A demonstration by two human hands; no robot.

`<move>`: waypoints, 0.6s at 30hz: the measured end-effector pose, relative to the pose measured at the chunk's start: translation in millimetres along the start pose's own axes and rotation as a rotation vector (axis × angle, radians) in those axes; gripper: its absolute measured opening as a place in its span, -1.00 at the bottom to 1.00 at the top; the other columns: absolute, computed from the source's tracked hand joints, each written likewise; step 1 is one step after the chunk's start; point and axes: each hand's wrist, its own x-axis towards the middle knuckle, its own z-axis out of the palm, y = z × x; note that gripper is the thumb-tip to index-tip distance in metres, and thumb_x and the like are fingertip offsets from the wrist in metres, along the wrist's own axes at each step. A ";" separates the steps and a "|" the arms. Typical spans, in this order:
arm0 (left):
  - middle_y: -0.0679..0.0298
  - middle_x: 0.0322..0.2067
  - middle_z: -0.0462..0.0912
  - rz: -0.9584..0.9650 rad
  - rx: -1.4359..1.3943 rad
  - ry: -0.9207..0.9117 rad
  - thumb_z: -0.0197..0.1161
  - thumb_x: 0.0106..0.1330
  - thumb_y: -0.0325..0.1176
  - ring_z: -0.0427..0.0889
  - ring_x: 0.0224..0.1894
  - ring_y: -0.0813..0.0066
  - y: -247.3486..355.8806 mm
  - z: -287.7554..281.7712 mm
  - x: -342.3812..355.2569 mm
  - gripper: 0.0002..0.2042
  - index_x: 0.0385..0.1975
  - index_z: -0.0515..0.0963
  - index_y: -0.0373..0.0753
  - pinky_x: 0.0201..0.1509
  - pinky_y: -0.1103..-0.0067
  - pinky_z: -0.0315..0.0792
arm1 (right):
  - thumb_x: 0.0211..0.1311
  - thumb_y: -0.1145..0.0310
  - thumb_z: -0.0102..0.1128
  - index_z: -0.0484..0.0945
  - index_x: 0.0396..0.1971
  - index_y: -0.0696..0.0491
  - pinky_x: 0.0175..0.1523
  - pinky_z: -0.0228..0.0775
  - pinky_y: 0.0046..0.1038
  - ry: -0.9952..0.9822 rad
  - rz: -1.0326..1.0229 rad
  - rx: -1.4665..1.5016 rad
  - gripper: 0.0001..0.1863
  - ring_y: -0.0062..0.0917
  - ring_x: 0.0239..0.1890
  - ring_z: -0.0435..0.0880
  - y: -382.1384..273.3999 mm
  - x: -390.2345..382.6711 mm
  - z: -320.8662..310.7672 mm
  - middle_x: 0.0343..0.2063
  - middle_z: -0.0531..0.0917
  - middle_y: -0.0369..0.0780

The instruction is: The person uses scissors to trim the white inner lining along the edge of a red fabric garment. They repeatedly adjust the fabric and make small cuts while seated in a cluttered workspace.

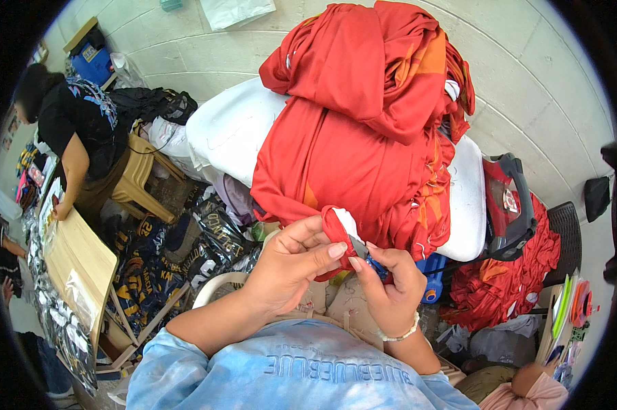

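Note:
My left hand (295,266) pinches the edge of a folded strip of red fabric (332,225), whose white underside shows at the top, just in front of me. My right hand (387,287) is closed at the strip's right side on a small grey-and-blue tool (357,249), apparently snips, partly hidden by the fingers. Behind both hands a large heap of red garments (363,157), with orange and white patches, lies on a white padded board (216,123).
A person in black (83,137) stands at left by a wooden board (73,253) and plastic chair (144,184). Dark printed bags (155,273) lie below. A red garment pile (489,294) is at right. Another person's pink-clothed part (540,393) shows lower right.

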 end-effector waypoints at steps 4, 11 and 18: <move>0.21 -0.09 0.58 0.026 -0.032 0.008 0.15 0.28 -0.55 0.57 -0.04 0.47 2.2 0.9 0.6 -0.66 0.07 0.40 -0.28 0.05 0.53 0.49 | -0.07 0.51 0.45 0.52 -0.35 0.21 -0.39 0.39 -0.61 0.060 0.096 0.123 -0.71 -0.61 -0.50 0.59 2.5 -1.1 0.2 -0.50 0.63 -0.17; 0.20 -0.07 0.57 0.052 -0.033 -0.006 0.14 0.30 -0.53 0.56 0.00 0.44 7.4 1.3 -0.6 -0.64 0.10 0.37 -0.28 0.10 0.50 0.47 | -0.10 0.50 0.46 0.50 -0.25 0.19 -0.46 0.34 -0.63 0.010 0.063 0.148 -0.62 -0.63 -0.56 0.54 6.6 -2.3 -4.4 -0.55 0.58 -0.21; 0.19 -0.08 0.58 0.040 -0.015 -0.001 0.14 0.30 -0.53 0.58 -0.03 0.44 6.7 1.4 -2.4 -0.62 0.12 0.35 -0.30 0.09 0.50 0.48 | -0.13 0.48 0.48 0.51 -0.24 0.18 -0.48 0.35 -0.61 -0.022 -0.007 0.146 -0.60 -0.60 -0.56 0.57 8.2 0.2 -4.1 -0.53 0.60 -0.20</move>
